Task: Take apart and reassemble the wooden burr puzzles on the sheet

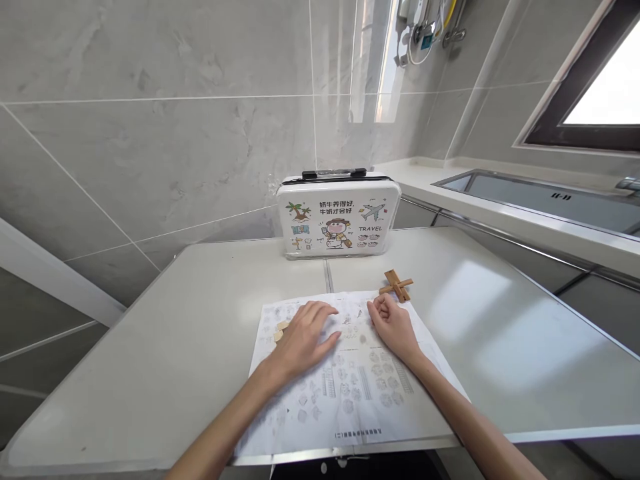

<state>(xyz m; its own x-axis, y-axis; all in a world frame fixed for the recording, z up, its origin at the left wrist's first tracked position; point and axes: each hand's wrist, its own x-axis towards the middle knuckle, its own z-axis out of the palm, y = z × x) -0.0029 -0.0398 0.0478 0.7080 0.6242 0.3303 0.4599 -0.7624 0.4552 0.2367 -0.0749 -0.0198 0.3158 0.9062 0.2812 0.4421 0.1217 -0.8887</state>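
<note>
White tabletop bears a closed "TRAVEL" case; left hand, fingers apart, beside wooden blocks; right hand, fingers curled together.

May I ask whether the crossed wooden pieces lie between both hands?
No, the crossed wooden pieces lie just beyond the right hand, farther from the left hand.

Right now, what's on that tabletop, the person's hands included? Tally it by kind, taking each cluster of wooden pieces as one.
Travel-print carrying case: 1
Printed sheet: 1
Wooden clusters: 2, the crossed brown sticks and the pale wooden pieces, partly hidden, so not counted singly
Bare hands: 2, left hand and right hand
Total: 6
</note>
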